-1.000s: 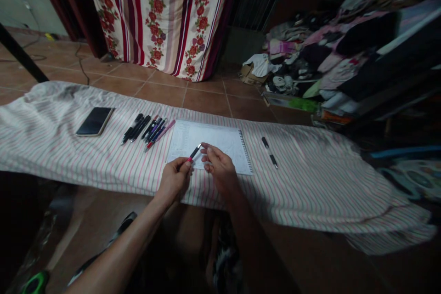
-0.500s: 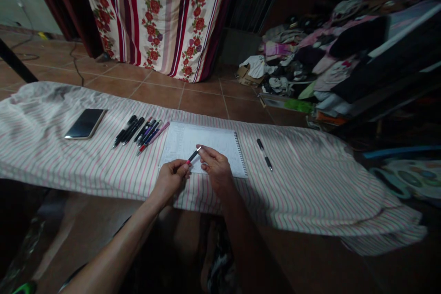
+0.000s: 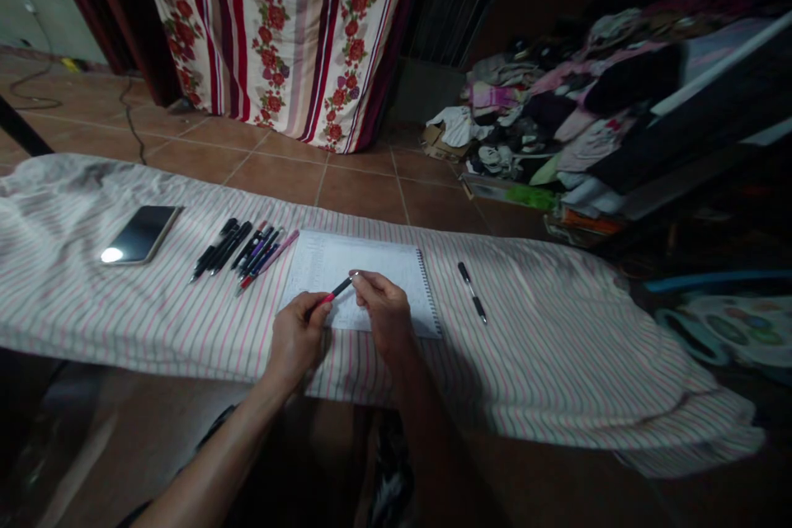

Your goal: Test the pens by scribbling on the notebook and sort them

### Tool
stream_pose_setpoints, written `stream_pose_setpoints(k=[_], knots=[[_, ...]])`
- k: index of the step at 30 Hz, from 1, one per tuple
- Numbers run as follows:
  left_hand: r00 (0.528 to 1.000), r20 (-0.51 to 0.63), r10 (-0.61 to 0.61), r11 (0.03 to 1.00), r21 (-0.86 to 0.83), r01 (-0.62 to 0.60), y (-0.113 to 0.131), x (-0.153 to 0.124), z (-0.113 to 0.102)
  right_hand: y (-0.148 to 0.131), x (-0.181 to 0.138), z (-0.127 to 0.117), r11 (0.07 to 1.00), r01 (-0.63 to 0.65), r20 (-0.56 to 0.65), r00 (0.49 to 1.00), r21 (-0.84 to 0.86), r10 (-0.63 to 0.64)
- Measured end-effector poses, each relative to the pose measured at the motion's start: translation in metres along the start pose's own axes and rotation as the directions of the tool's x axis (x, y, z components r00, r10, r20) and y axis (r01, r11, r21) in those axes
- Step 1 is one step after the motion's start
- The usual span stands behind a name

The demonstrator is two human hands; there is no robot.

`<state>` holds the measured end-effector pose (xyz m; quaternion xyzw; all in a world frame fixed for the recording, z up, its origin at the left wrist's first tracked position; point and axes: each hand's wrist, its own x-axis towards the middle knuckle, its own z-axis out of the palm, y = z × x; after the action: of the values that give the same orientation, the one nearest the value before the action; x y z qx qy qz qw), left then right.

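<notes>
My left hand (image 3: 298, 337) is closed around the red end of a red-and-black pen (image 3: 340, 289), which slants up to the right over the notebook. At the pen's pale tip, the thumb and fingers of my right hand (image 3: 389, 315) are pinched together. Under both hands lies an open spiral notebook (image 3: 371, 252) with writing on its page and its coil along the right side. A clear pen with black ends (image 3: 473, 292) rests on the cloth to the right of the notebook.
Several pens (image 3: 232, 246) lie in a group left of the notebook, with a dark-screened phone (image 3: 143, 233) farther left. A striped cloth (image 3: 557, 346) covers the table. Beyond it are a floral curtain (image 3: 303, 33) and a heap of clothes (image 3: 575, 91).
My right fingers have closed onto the pen's tip. More of the pen's red barrel shows by my left hand. The view has shifted slightly, and a light reflection now appears on the phone.
</notes>
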<state>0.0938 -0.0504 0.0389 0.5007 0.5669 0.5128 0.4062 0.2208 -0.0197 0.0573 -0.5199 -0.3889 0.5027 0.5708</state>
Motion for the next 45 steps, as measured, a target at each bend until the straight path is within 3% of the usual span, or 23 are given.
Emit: stream_pose_setpoints(k=[4,12,16,21,29,35,39,45], knots=[[1.000,0.004,0.015,1.000,-0.016,-0.015,0.001,0.001,0.003,-0.004,-0.002,-0.001,0.994,-0.069,0.054,0.996,0.087,0.064],[0.966,0.185,-0.183,0.957,-0.191,0.218,0.011,0.003,0.002,-0.007,-0.002,-0.006,0.986,-0.139,0.060,0.989,0.088,0.134],[0.974,0.171,-0.145,0.970,-0.167,0.174,0.006,0.004,0.001,-0.005,0.001,-0.008,0.993,-0.104,0.046,0.994,0.059,0.101],[0.996,0.085,-0.013,1.000,-0.007,0.014,-0.001,0.004,0.001,-0.001,0.003,-0.006,0.999,-0.012,0.012,1.000,0.033,0.011],[0.991,0.021,0.136,0.965,0.223,-0.137,0.010,0.000,0.004,0.001,0.001,0.001,0.994,-0.008,0.003,1.000,0.106,0.008],[0.988,0.013,0.154,0.958,0.243,-0.152,0.007,0.002,0.008,0.001,0.001,-0.002,0.989,-0.029,0.020,0.999,0.148,0.026],[0.987,0.069,0.144,0.970,0.188,-0.155,0.006,0.002,0.012,0.000,0.003,-0.008,0.979,-0.067,-0.004,0.998,0.191,0.069],[0.991,0.123,-0.057,0.997,0.052,0.051,0.011,0.003,0.014,-0.006,0.005,-0.016,0.951,-0.099,0.011,0.995,0.294,0.100]])
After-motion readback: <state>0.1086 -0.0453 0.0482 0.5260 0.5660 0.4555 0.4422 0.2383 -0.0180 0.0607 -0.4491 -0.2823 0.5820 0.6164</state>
